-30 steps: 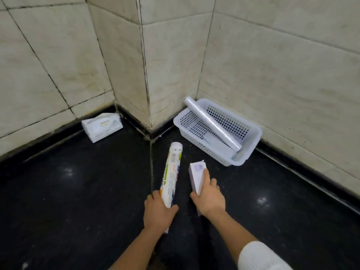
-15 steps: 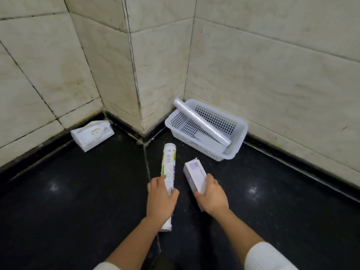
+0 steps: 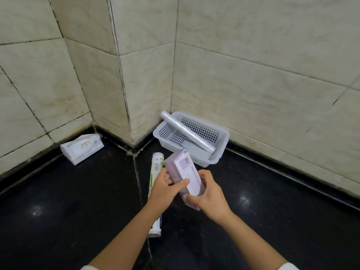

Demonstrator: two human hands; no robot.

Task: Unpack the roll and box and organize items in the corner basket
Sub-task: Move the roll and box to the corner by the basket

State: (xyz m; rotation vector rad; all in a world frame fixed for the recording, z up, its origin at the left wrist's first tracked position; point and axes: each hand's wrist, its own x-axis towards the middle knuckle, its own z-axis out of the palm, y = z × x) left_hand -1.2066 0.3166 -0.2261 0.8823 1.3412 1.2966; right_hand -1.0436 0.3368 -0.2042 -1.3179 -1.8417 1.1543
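A pale purple box with a barcode is lifted off the floor, held between both hands. My left hand grips its left side with the thumb across the front; my right hand holds its lower end. A printed white roll lies on the black floor beneath my left arm, partly hidden. The white perforated basket sits in the wall corner, with a clear wrapped roll lying diagonally across it, one end resting on the rim.
A white pack of wipes lies on the floor against the left wall. Tiled walls form a jutting corner behind the basket. Glossy black floor spreads left and right of my arms.
My left hand let go of the printed roll and moved onto the purple box. Both hands raised the box off the floor; the roll stays lying there.
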